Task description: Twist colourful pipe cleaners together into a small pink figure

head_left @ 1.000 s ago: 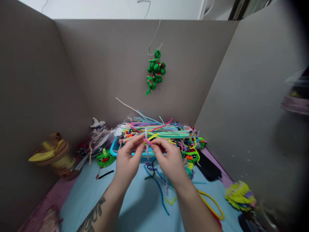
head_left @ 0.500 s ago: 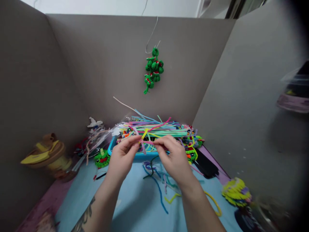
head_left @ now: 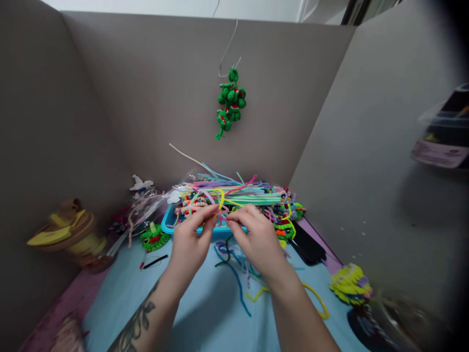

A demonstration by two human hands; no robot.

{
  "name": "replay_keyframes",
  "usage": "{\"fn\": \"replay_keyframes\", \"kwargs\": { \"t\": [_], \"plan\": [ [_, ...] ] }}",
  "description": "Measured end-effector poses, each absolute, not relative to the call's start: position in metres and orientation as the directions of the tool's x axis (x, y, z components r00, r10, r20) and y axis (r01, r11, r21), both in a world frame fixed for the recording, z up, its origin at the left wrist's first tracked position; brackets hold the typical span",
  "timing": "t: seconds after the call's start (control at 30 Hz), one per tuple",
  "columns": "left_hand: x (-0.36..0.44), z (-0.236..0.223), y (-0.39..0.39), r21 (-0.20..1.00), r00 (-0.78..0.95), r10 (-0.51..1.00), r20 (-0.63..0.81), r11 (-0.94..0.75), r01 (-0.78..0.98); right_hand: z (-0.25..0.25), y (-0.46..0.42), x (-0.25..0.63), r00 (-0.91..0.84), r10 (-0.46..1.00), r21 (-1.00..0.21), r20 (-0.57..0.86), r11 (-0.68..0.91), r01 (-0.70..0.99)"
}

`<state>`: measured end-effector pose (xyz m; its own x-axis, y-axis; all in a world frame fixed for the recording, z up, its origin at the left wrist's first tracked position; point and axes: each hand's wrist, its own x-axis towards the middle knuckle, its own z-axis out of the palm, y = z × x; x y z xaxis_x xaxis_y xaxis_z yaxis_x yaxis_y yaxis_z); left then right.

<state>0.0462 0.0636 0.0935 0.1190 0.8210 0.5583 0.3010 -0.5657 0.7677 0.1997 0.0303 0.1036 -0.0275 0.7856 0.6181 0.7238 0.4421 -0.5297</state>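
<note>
My left hand point(head_left: 192, 239) pinches a small cluster of crossed pipe cleaners above the front of the blue tray point(head_left: 167, 219). Close beside it, my right hand point(head_left: 258, 237) has thumb and finger pressed on the pink pipe cleaner point(head_left: 223, 217), which spans the short gap between the fingertips. A yellow pipe cleaner point(head_left: 222, 196) curves up from the pinch, and a lilac one point(head_left: 208, 196) slants up to the left. My fingers partly cover where these cross.
Behind my hands, many coloured pipe cleaners point(head_left: 252, 199) lie across the tray. Loose blue stems point(head_left: 240, 288) rest on the light blue cloth point(head_left: 205, 322). A green frog-like figure point(head_left: 154, 238) sits left, a black phone-like slab point(head_left: 308, 244) right. Green ornaments point(head_left: 232, 98) hang from a wire.
My fingertips have come closer together, so less of the pink stem shows between them. The yellow and lilac stems now arc higher. The whole view has shifted slightly.
</note>
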Motion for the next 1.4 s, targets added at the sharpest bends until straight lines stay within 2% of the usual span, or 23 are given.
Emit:
{"fn": "replay_keyframes", "kwargs": {
  "t": [0.43, 0.93, 1.13, 1.23, 1.4],
  "plan": [
    [0.052, 0.089, 0.062, 0.872, 0.095, 0.882, 0.461, -0.47, 0.137, 0.106, 0.029, 0.197, -0.028, 0.795, -0.529, 0.606, 0.43, 0.732],
    [0.055, 0.098, 0.045, 0.768, 0.063, 0.822, 0.567, -0.554, 0.321, 0.106, 0.029, 0.195, 0.01, 0.776, -0.526, 0.631, 0.417, 0.741],
    [0.058, 0.096, 0.042, 0.757, 0.069, 0.815, 0.575, -0.563, 0.33, 0.104, 0.03, 0.188, 0.098, 0.759, -0.531, 0.644, 0.352, 0.771],
    [0.055, 0.096, 0.048, 0.831, 0.06, 0.862, 0.504, -0.503, 0.239, 0.104, 0.031, 0.188, 0.114, 0.756, -0.553, 0.645, 0.358, 0.752],
    [0.05, 0.1, 0.058, 0.932, 0.062, 0.93, 0.363, -0.362, -0.024, 0.107, 0.029, 0.193, 0.151, 0.719, -0.577, 0.679, 0.395, 0.715]
  ]
}}
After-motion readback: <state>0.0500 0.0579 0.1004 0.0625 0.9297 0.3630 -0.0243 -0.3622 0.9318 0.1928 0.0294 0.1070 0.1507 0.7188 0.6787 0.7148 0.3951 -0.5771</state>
